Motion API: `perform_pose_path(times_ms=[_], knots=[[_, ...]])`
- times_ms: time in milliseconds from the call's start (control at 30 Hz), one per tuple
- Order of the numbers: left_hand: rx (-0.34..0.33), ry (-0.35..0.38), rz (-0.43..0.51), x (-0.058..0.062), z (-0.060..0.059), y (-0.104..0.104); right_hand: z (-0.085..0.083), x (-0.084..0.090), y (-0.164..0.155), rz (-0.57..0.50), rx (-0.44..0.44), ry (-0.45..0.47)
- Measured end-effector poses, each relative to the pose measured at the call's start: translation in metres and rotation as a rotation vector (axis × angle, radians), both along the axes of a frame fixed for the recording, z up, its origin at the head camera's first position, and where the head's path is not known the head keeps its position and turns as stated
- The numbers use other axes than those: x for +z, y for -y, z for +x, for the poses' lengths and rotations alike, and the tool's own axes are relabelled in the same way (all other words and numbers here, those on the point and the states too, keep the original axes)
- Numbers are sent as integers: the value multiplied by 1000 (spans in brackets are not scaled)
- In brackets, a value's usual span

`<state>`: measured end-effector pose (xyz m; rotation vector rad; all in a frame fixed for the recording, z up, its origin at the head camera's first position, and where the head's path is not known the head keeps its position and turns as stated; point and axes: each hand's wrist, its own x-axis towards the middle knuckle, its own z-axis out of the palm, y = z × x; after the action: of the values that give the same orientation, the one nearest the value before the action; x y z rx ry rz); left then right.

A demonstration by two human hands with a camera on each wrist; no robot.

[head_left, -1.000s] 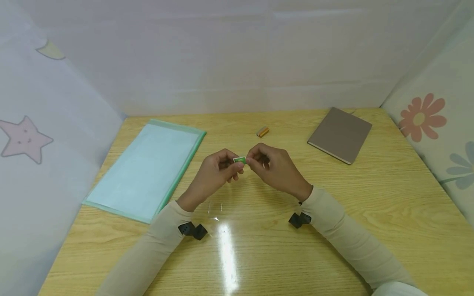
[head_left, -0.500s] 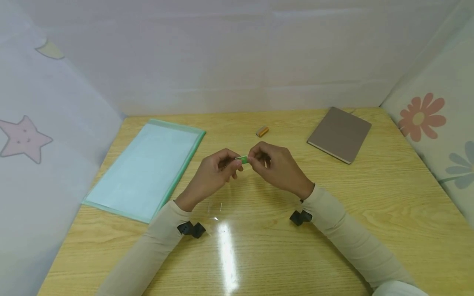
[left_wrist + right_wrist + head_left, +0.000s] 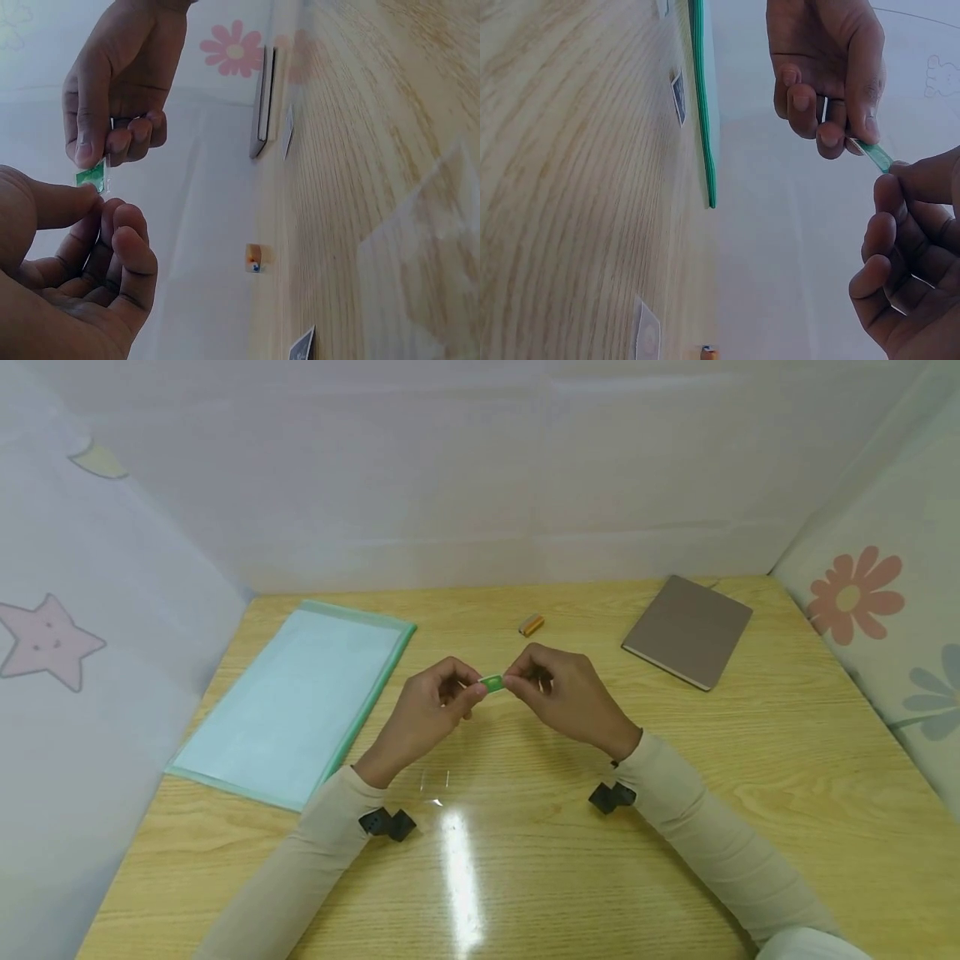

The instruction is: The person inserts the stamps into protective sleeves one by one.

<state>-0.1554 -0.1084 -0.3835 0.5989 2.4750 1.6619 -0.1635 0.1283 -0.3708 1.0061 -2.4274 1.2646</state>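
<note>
A small, flat green piece with a pale edge [image 3: 492, 683] hangs over the middle of the table, stretched between both hands. My left hand [image 3: 431, 706] pinches its left end between thumb and index finger, the other fingers curled. At its right end, my right hand [image 3: 564, 693] holds it with thumb and fingertips. In the left wrist view, a clear film edge shows beside the green piece [image 3: 91, 177]. The right wrist view shows it as a narrow strip [image 3: 876, 155] slanting from one thumb to the other.
A green-edged clear folder [image 3: 288, 706] lies at left, a brown notebook [image 3: 687, 632] at back right. Orange-and-grey cylinders like batteries [image 3: 532, 626] lie at the back. Clear plastic [image 3: 435, 785] lies near my left wrist. Small cards [image 3: 679, 97] are on the table in the wrist views.
Both hands have shifted slightly up, the right hand also a little rightward. The green piece has moved slightly right and tilted, its face showing more than half a second ago.
</note>
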Motion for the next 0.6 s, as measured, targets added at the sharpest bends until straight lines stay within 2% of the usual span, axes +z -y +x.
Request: perform_pose_path(times_ms=[267, 600], knots=[[9, 9, 32, 0, 0, 1, -1, 0, -1, -26, 10, 3], [-7, 73, 107, 3, 2, 0, -2, -3, -1, -15, 22, 44]])
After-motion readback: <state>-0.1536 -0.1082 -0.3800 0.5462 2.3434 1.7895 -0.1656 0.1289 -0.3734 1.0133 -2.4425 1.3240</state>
